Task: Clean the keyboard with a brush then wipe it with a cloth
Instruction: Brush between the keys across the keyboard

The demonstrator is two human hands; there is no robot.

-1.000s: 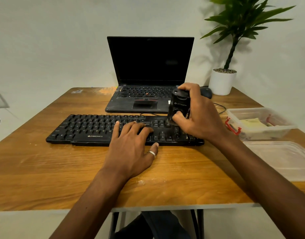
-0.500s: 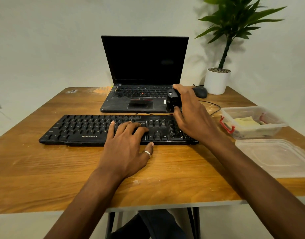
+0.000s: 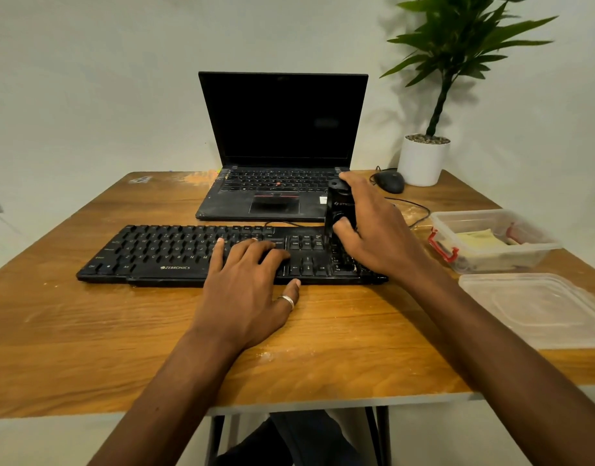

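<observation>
Setting: desk workspace, office or home-study type; cannot tell which.

Evidence:
- Wooden table (image 3: 88,331) on dark legs, far edge against a plain pale wall (image 3: 88,79).
- Open laptop (image 3: 282,129) at 12 o'clock, screen dark.
- Separate black keyboard (image 3: 161,253) just in front of the laptop, ZEBRONICS mark legible.
- Wired mouse (image 3: 388,181) at 1 o'clock, beside the laptop.
- Potted plant (image 3: 423,159) in a white pot at 1 o'clock, at the table's far corner near the wall.
- Clear plastic container (image 3: 491,240) with red latches at 3 o'clock, holding something yellowish.
- Clear lid (image 3: 541,307) lying flat at 4 o'clock, just beside the container.
- Table top scuffed, with pale dusty marks.
</observation>
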